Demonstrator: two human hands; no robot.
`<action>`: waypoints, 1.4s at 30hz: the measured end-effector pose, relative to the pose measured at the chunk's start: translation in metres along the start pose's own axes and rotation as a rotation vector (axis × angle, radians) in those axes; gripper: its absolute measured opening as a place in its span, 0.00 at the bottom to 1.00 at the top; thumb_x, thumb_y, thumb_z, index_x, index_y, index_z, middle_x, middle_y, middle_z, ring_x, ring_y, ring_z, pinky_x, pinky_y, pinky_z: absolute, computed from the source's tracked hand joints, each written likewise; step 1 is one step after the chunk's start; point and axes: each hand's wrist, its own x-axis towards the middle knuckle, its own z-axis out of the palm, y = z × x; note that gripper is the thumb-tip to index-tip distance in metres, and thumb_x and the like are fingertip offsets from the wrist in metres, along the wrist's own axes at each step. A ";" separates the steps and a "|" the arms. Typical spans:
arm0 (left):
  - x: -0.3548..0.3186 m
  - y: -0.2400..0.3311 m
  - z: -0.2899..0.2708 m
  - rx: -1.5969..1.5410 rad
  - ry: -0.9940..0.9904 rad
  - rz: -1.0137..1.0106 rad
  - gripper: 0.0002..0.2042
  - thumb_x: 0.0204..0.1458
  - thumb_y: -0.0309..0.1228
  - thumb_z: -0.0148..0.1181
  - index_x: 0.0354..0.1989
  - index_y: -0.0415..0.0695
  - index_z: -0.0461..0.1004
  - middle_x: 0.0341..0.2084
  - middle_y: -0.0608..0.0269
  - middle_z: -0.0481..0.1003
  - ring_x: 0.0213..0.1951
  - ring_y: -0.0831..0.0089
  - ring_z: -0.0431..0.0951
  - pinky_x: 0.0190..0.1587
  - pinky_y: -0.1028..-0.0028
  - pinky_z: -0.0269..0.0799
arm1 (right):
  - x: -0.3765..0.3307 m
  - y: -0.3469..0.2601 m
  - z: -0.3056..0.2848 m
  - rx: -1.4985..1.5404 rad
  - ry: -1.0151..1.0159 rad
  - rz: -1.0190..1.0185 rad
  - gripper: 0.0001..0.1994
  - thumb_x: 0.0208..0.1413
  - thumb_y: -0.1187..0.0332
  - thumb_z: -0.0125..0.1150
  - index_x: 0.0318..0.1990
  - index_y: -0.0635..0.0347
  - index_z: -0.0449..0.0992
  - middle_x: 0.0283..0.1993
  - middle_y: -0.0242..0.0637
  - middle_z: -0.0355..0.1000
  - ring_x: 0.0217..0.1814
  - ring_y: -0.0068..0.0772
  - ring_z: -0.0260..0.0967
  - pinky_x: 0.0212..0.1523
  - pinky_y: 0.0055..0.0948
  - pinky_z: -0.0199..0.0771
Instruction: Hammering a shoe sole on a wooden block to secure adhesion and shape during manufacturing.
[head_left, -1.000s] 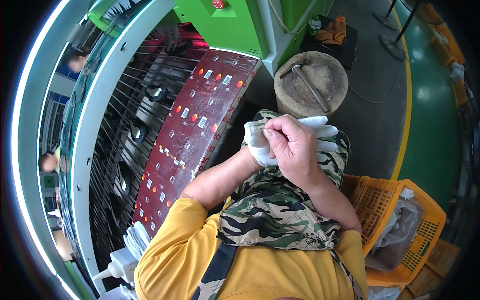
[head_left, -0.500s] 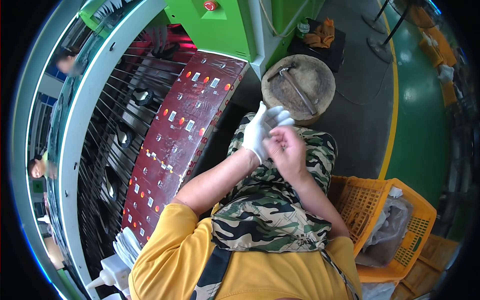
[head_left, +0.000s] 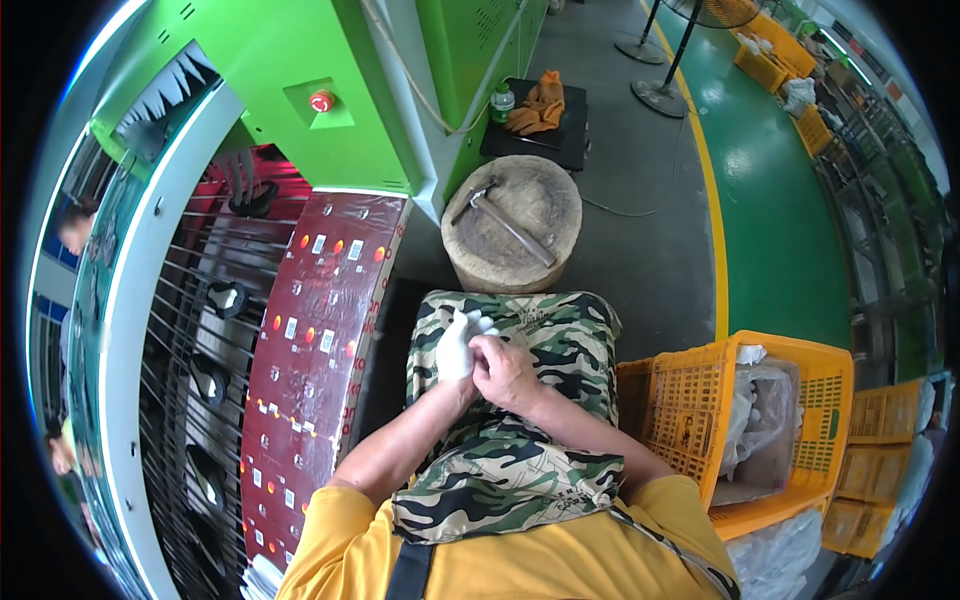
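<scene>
A white knit glove (head_left: pixel 453 353) covers my left hand (head_left: pixel 461 343), which is held above my lap with its fingers stretched out and slightly curved. My bare right hand (head_left: pixel 507 376) is against it, the fingers pinched at the glove's edge near the palm and wrist. Part of the glove is hidden behind those fingers. Under both hands lies the camouflage apron (head_left: pixel 570 350) spread over my legs. Just beyond my knees stands a round wooden block (head_left: pixel 480 262) with a hammer (head_left: pixel 515 230) lying across its top.
To the left, a board wrapped in printed dark-red film (head_left: pixel 325 270) borders a rod conveyor (head_left: pixel 215 330) carrying dark shoe parts. A green machine (head_left: pixel 350 150) rises ahead. Orange gloves (head_left: pixel 545 105) and a bottle (head_left: pixel 501 102) rest beyond the block. A yellow crate (head_left: pixel 690 410) holding plastic bags stands at right.
The whole view has shifted, so the block and machine sit lower and further left. My right fingers have closed in on the glove at my left wrist.
</scene>
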 end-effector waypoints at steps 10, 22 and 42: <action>-0.041 -0.015 0.009 0.080 -0.008 -0.068 0.17 0.65 0.48 0.58 0.50 0.49 0.78 0.45 0.68 0.79 0.48 0.76 0.76 0.53 0.72 0.71 | 0.004 0.025 0.006 -0.034 0.033 0.044 0.08 0.55 0.73 0.55 0.43 0.58 0.74 0.35 0.48 0.75 0.38 0.56 0.76 0.37 0.48 0.76; -0.051 -0.023 0.032 0.367 -0.306 0.030 0.19 0.65 0.30 0.52 0.64 0.40 0.67 0.56 0.60 0.73 0.59 0.67 0.71 0.64 0.68 0.63 | 0.013 0.088 -0.010 -0.001 0.293 0.483 0.04 0.48 0.77 0.56 0.31 0.59 0.76 0.25 0.47 0.73 0.27 0.46 0.73 0.31 0.40 0.72; -0.042 0.009 0.035 -0.009 -0.320 -0.204 0.26 0.66 0.50 0.50 0.64 0.46 0.67 0.61 0.57 0.71 0.64 0.58 0.69 0.68 0.58 0.62 | 0.011 0.032 -0.019 -0.087 0.302 0.073 0.17 0.58 0.70 0.62 0.55 0.64 0.76 0.54 0.52 0.74 0.54 0.56 0.73 0.54 0.44 0.75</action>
